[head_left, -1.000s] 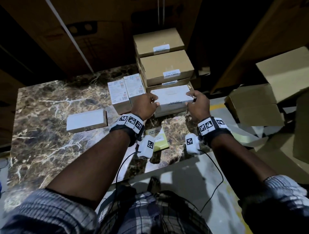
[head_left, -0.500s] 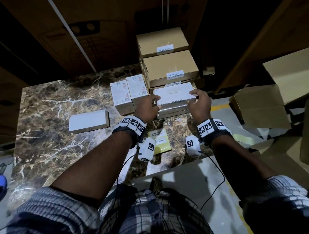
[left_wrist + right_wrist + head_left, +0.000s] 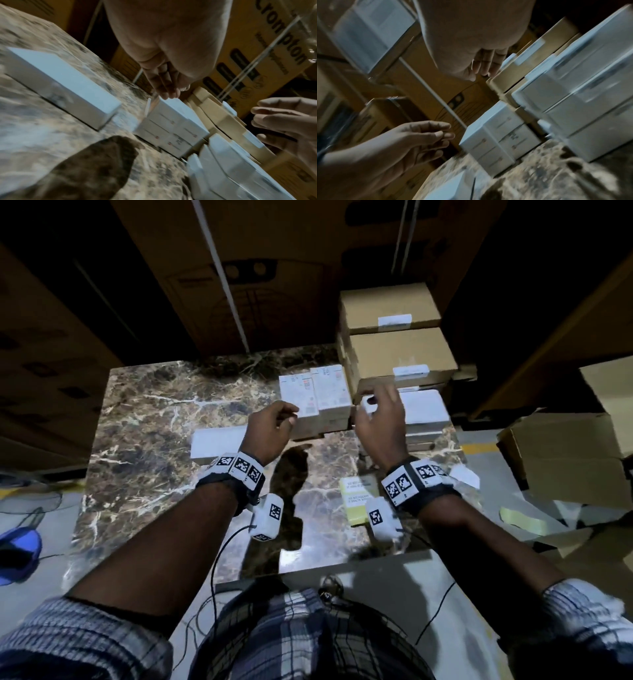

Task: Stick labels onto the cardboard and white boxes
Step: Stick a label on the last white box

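A stack of flat white boxes [image 3: 424, 409] sits at the table's far right, in front of two cardboard boxes [image 3: 400, 354], each with a white label on its front edge. My right hand [image 3: 376, 409] hovers over the stack's left end with fingers spread and holds nothing. My left hand [image 3: 277, 422] hangs loosely curled and empty in front of two printed white boxes [image 3: 315, 395]. A lone white box [image 3: 219, 443] lies left of that wrist. A yellow label sheet [image 3: 359, 498] lies near my right wrist. In the left wrist view the lone white box [image 3: 60, 83] lies flat on the marble.
The marble table [image 3: 154, 440] has bare surface on its left half. Large cardboard cartons [image 3: 274, 268] stand behind it. Open cardboard boxes [image 3: 565, 457] and paper scraps lie on the floor to the right. Cables hang from both wrists at the near edge.
Both hands have let go of the top white box, which now rests on the stack. The left hand has drawn back to the left, and the right hand has lifted with fingers spread.
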`<state>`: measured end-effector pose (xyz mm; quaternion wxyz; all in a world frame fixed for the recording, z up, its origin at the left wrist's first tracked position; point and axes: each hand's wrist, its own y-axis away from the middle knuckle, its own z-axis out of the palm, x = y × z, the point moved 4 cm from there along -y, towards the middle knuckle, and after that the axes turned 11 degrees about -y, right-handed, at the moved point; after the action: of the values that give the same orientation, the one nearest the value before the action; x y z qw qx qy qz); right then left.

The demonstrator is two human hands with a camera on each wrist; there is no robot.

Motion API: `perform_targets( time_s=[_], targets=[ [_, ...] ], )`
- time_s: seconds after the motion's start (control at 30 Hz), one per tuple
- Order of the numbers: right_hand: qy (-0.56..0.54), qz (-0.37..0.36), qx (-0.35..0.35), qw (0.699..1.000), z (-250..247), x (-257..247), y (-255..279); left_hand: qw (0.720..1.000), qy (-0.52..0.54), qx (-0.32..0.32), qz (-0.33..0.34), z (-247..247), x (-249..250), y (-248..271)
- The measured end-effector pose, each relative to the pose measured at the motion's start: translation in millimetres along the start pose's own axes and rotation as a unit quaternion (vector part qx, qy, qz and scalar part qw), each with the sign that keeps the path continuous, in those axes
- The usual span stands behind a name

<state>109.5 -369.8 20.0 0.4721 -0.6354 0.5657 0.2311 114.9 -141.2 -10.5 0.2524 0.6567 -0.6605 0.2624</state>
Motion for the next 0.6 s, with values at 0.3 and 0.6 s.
perform_targets(
  time_s=[0.3, 0.6],
  targets=[
    [0.019, 0.046, -0.304, 0.951, 181.9, -22.1, 50.6, 0.985, -0.132, -0.024, -0.106, -70.6, -137.6, 31.9],
    [0.106, 0.085, -0.362, 0.922, 256.1, 6.4, 54.8, 0.96, -0.186, -0.173, -0.12, -60.9, -208.7, 30.3]
  ],
)
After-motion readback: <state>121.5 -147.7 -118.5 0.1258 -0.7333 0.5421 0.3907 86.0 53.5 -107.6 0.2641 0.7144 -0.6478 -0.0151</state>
